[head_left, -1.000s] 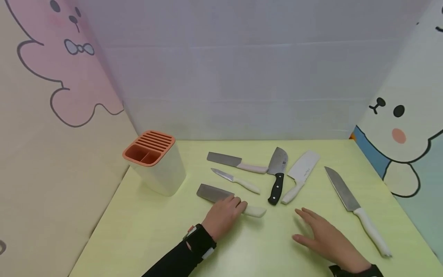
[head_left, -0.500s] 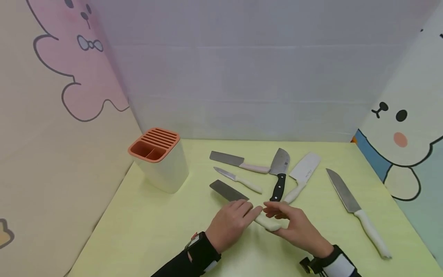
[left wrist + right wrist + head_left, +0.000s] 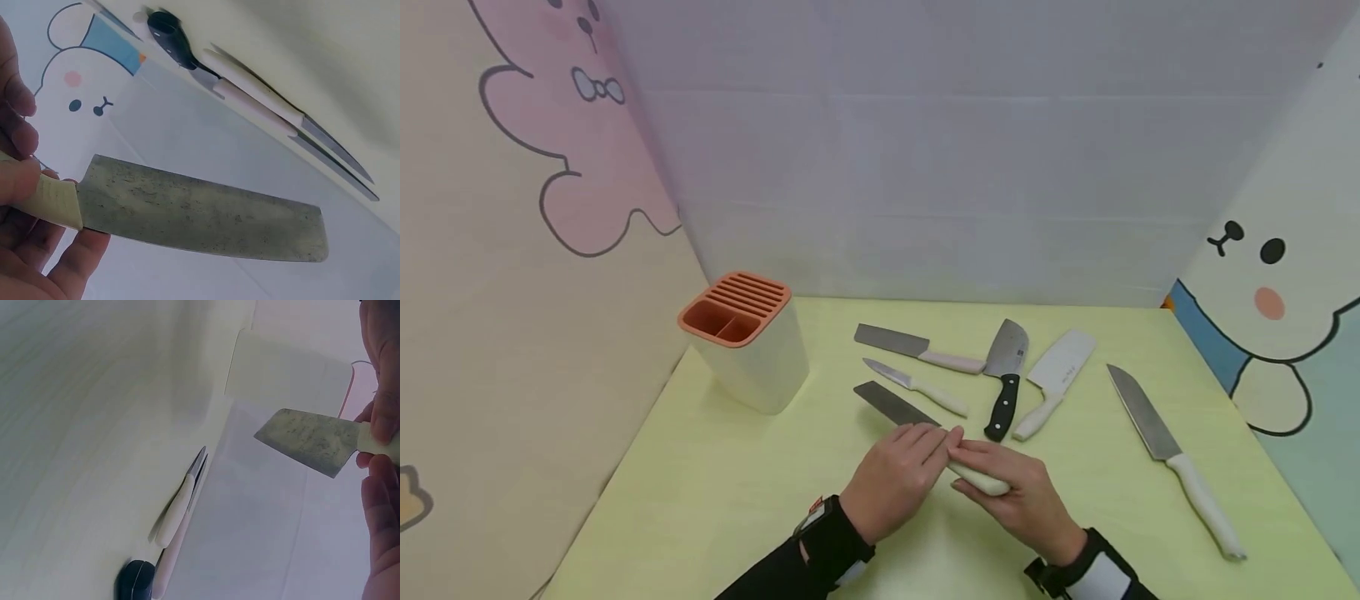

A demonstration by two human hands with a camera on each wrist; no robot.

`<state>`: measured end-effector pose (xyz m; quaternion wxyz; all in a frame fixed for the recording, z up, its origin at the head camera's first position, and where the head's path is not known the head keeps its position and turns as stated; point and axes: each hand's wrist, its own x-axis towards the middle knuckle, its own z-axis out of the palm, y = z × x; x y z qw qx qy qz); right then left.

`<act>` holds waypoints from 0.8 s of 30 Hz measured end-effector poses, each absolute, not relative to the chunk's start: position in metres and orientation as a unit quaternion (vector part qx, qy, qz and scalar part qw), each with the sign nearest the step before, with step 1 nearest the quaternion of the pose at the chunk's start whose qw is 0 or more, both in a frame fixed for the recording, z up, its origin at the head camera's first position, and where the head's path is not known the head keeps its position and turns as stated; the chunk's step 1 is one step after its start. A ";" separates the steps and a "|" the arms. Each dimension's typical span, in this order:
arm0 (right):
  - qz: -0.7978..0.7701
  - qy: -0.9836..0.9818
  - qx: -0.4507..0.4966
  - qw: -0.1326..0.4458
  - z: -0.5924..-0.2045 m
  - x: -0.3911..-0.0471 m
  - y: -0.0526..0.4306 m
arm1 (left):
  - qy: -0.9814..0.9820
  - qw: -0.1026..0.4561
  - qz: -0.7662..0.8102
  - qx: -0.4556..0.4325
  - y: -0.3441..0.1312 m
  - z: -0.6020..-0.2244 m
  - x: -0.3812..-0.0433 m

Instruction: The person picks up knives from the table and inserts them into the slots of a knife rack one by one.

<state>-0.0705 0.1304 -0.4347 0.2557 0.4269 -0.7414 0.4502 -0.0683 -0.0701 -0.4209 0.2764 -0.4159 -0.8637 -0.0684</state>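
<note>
My left hand grips a cleaver by the part of its pale handle nearest the blade, the thumb on one side and fingers on the other. My right hand has its thumb and fingers about the rear of the same handle. Held over the table, the blade points to the far left. Dark specks mark its broad grey side in the left wrist view. Just beyond lie a small paring knife, a pink-handled knife and a black-handled cleaver.
A white knife block with an orange slotted top stands at the left back. A white cleaver lies right of the black-handled one. Farther right is a large white-handled chef's knife. A pale sheet rises behind the table.
My left hand has lifted the cleaver and turned its handle end toward the right. My right hand has come in from the right and now holds the handle's rear too.
</note>
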 end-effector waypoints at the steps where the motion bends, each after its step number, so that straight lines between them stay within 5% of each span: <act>1: 0.455 -0.737 0.427 0.260 -0.435 -0.071 0.130 | -0.864 0.276 -0.067 -0.416 -0.071 -0.419 -0.069; 11: 0.493 -0.710 0.406 0.297 -0.426 -0.072 0.128 | -0.840 0.355 -0.092 -0.401 -0.107 -0.397 -0.088; 17: 0.531 -0.719 0.350 0.281 -0.400 -0.061 0.132 | -0.871 0.421 -0.101 -0.232 -0.194 -0.368 -0.121; 24: 0.539 -0.738 0.307 0.265 -0.392 -0.059 0.139 | -0.943 0.321 -0.084 0.009 -0.260 -0.370 -0.145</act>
